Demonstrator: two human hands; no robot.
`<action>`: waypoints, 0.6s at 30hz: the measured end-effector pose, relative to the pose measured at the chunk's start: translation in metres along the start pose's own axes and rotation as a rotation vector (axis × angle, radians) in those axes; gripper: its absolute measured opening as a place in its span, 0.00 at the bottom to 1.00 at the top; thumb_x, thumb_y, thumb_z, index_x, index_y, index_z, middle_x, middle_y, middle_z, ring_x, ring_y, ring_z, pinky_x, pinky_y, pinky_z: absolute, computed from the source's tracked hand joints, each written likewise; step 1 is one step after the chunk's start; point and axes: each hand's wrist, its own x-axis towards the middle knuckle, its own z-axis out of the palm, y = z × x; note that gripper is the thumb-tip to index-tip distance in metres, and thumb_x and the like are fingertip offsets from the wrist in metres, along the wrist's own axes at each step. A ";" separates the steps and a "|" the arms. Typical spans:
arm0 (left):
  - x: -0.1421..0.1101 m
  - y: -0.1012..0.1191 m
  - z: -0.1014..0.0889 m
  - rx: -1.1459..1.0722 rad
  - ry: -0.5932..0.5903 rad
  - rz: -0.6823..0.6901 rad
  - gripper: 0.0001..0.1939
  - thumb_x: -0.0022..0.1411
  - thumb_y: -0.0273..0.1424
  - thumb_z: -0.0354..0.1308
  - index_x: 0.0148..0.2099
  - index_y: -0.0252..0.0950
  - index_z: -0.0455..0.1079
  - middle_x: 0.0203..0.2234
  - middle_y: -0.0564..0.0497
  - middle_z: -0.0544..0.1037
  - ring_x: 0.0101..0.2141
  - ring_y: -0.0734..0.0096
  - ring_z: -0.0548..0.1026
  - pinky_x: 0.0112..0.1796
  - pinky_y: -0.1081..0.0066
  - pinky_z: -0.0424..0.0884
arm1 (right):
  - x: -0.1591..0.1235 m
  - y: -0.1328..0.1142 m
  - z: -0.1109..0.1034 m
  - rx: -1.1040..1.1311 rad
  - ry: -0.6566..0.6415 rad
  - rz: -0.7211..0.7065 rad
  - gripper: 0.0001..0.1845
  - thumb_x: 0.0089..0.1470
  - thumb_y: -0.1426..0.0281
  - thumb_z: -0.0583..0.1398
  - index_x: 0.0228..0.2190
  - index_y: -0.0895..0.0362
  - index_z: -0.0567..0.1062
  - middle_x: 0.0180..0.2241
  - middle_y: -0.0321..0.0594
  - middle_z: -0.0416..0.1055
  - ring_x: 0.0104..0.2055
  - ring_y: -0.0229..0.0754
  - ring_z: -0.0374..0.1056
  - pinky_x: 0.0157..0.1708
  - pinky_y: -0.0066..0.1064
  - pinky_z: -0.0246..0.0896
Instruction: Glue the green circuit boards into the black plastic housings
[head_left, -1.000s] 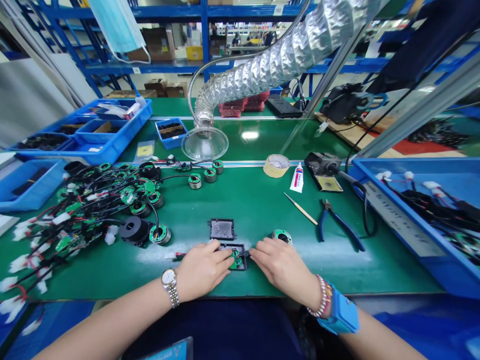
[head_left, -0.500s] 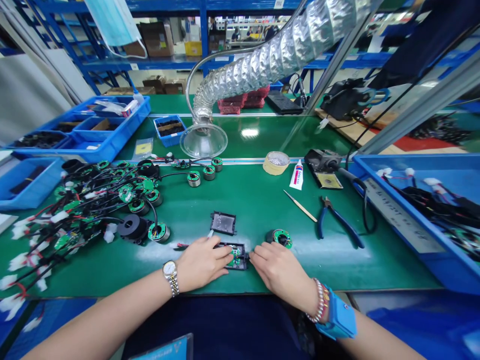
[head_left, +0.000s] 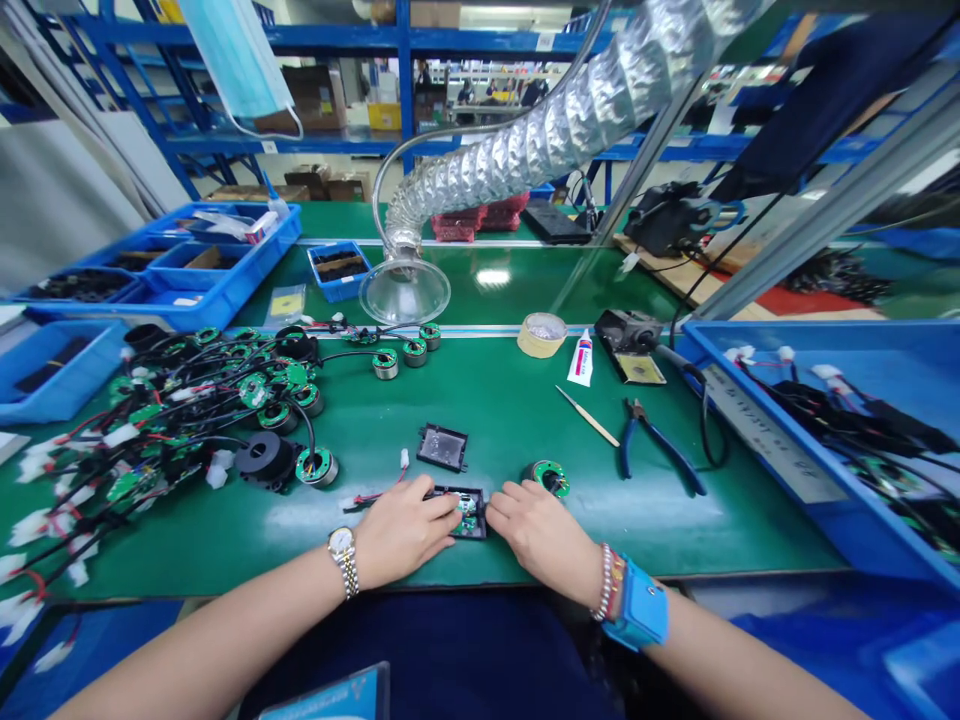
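Near the table's front edge lies an open black plastic case with a green circuit board inside. My left hand is closed over the case's left part, its fingertips on the board. My right hand pinches at the case's right end, where a short piece of black cable shows; the fingers hide most of it. Just behind that hand sits a round motor with a green board. A black case cover lies behind the case. Red and black wires with a white connector extend from behind my left hand.
Wired motor parts are heaped on the left. To the right lie pliers, a thin pointed tool, a white tube and a tape roll. A blue bin borders the right; a fume hood hangs behind.
The view has tilted and shifted slightly. My right hand has stayed at the case's right end. The white connector by my left hand now stands farther from the fingers, its wires more exposed.
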 end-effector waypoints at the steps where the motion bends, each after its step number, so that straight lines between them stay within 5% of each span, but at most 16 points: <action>1: 0.000 0.000 0.000 -0.001 0.008 -0.003 0.10 0.62 0.35 0.51 0.45 0.39 0.65 0.44 0.51 0.70 0.36 0.66 0.64 0.32 0.68 0.64 | -0.002 0.000 0.000 0.006 0.049 0.017 0.07 0.53 0.77 0.54 0.26 0.59 0.70 0.27 0.39 0.67 0.29 0.39 0.56 0.31 0.33 0.48; 7: -0.001 0.002 0.001 -0.014 0.011 -0.016 0.11 0.62 0.34 0.51 0.46 0.38 0.65 0.44 0.51 0.70 0.36 0.66 0.65 0.32 0.67 0.65 | -0.007 -0.013 -0.001 0.093 0.228 0.009 0.11 0.55 0.69 0.54 0.40 0.57 0.70 0.38 0.43 0.67 0.39 0.43 0.59 0.41 0.36 0.51; 15: -0.007 -0.007 -0.019 -0.186 -0.004 -0.027 0.14 0.59 0.31 0.53 0.48 0.39 0.63 0.51 0.49 0.66 0.45 0.60 0.65 0.42 0.62 0.67 | -0.002 -0.021 0.009 0.135 0.224 0.031 0.09 0.55 0.71 0.54 0.38 0.59 0.71 0.38 0.43 0.69 0.36 0.41 0.60 0.34 0.34 0.51; 18: -0.017 -0.012 -0.023 -0.282 0.033 -0.183 0.17 0.58 0.26 0.51 0.51 0.36 0.60 0.49 0.46 0.68 0.47 0.62 0.66 0.45 0.62 0.67 | -0.003 -0.020 0.013 0.175 0.275 0.025 0.09 0.56 0.72 0.53 0.38 0.59 0.71 0.39 0.41 0.70 0.38 0.41 0.60 0.35 0.34 0.52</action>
